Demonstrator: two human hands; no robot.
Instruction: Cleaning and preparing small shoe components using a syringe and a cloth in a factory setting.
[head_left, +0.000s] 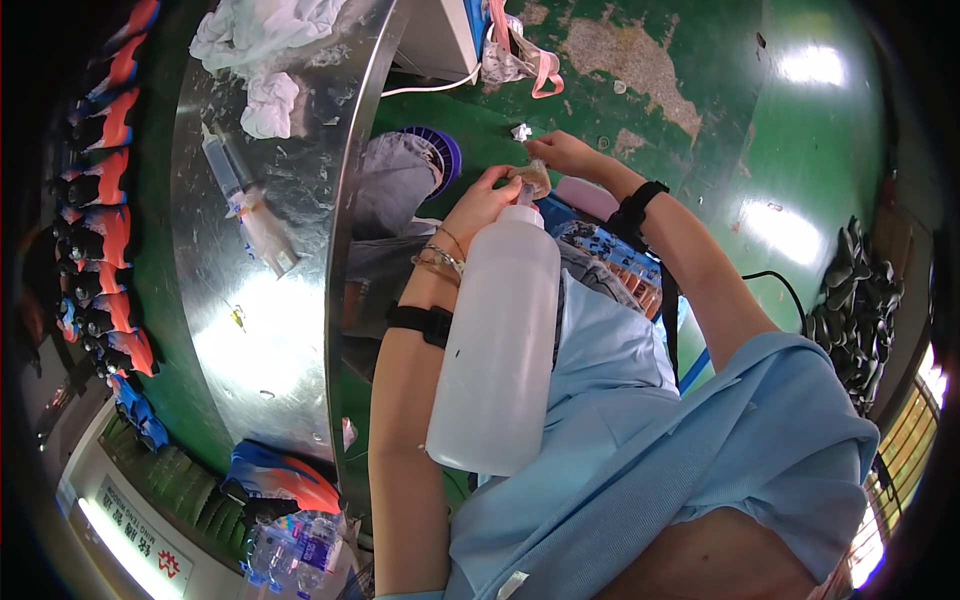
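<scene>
A large translucent white plastic bottle (495, 350) with a white cap slants between my forearms, its neck pointing away from me. Just past the neck, my left hand (483, 208) is closed, its thumb and fingertips pinching a small tan, crumpled-looking piece (534, 180). Part of that piece is hidden by the fingers, so its kind is unclear. My right hand (566, 155) is curled closed beside the piece's far side. What its fingertips grip, if anything, is too small to name. Whether my left hand also touches the bottle's tip cannot be made out.
At left stands a metal table (300, 190) with a large syringe (245, 195) and white crumpled cloths (270, 100) on it. Beyond my hands is a purple-rimmed basket (445, 160). Red-blue-black shoe-like pieces (115, 220) line the far left; dark ones (855, 310) pile at right.
</scene>
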